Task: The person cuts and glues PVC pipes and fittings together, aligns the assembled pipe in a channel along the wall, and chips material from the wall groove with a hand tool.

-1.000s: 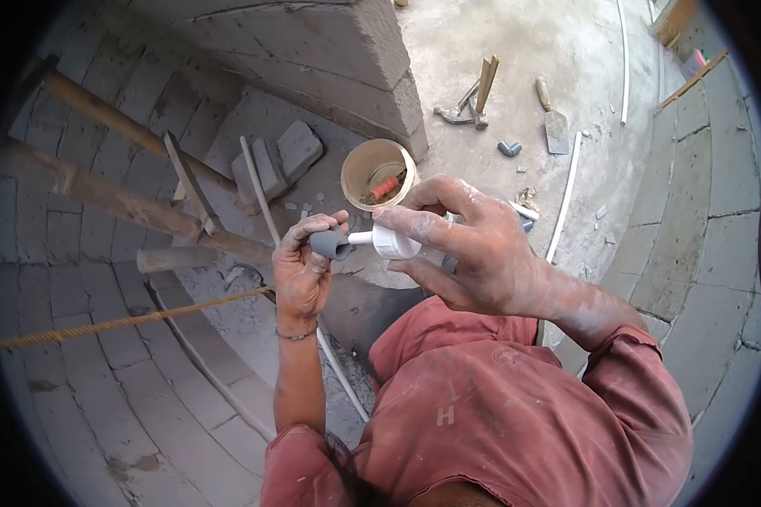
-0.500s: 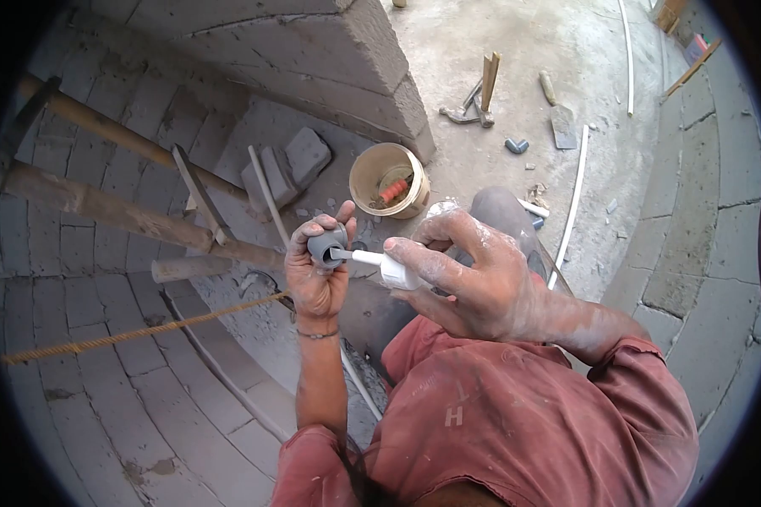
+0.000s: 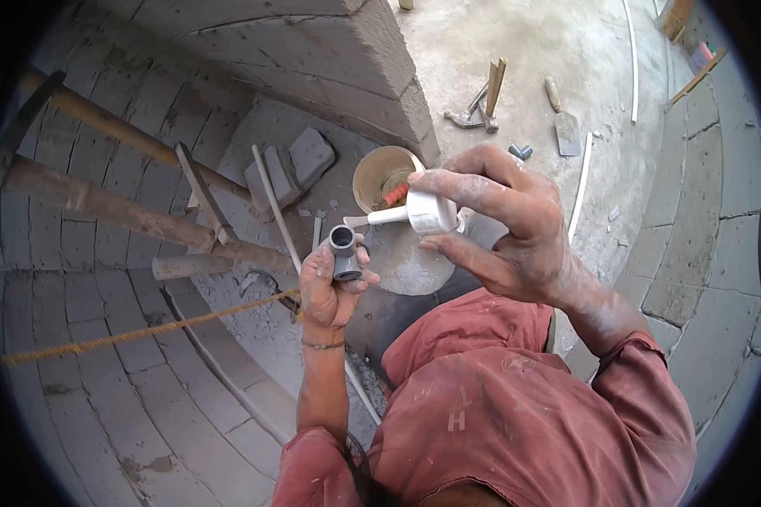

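My left hand [image 3: 328, 291] grips a short grey pipe fitting [image 3: 344, 253], with a round opening facing up. Between the fingers and thumb of my right hand [image 3: 516, 224] is a white cap [image 3: 431, 211] with a white stem that ends in a flat applicator tip [image 3: 357, 221]. The tip is just above and to the right of the fitting's opening, apart from it. My right palm is hidden from view.
A bucket [image 3: 365, 182] with a red item inside stands beyond my hands. A hammer [image 3: 486, 114], a trowel [image 3: 566, 131] and white pipes [image 3: 582, 182] lie on the floor. Wooden poles [image 3: 127, 207] and a yellow rope [image 3: 144, 328] are at the left.
The applicator tip has come out of the fitting, and my right hand has lifted the cap up and away. My left hand has turned the fitting so that an opening faces up.
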Demonstrator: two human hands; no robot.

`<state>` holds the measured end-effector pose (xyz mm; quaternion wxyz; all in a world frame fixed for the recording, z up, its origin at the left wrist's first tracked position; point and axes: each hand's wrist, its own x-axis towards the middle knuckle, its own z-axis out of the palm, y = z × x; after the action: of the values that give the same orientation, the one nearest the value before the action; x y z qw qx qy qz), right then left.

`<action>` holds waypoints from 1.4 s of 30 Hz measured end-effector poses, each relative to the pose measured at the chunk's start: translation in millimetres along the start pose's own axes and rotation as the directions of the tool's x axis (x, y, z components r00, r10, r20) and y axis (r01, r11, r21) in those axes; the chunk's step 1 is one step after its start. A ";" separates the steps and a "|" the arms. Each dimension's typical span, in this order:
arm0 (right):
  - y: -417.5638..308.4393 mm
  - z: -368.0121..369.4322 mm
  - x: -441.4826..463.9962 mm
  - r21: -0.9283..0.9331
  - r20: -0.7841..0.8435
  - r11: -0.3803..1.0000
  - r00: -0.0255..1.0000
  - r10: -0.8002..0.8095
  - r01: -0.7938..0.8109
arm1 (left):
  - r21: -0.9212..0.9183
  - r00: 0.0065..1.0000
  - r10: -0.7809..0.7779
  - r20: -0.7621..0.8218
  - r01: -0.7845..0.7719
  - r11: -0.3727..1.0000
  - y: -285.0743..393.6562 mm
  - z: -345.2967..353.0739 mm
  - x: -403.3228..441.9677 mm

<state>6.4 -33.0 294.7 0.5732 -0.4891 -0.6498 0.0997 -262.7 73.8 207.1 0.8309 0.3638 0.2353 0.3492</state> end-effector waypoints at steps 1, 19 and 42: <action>-0.3 -2.8 6.9 0.031 0.059 0.999 0.998 0.009 -0.011 | 0.043 0.999 -0.016 -0.032 0.017 0.999 1.5 5.6 -0.8; 75.6 23.4 -26.3 -0.106 0.350 0.919 0.850 0.393 -0.381 | 0.022 0.959 -0.083 -0.271 0.092 0.995 -14.9 -43.6 -39.9; 182.0 265.3 -101.2 -0.668 0.596 0.742 0.558 0.577 -0.054 | -0.028 0.788 0.090 -0.609 -0.135 0.991 -28.3 -158.3 -128.2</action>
<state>-136.0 96.9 17.8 0.0279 -0.6605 -0.7219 0.2045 -435.9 33.3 104.0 0.7018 0.2172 0.4543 0.5039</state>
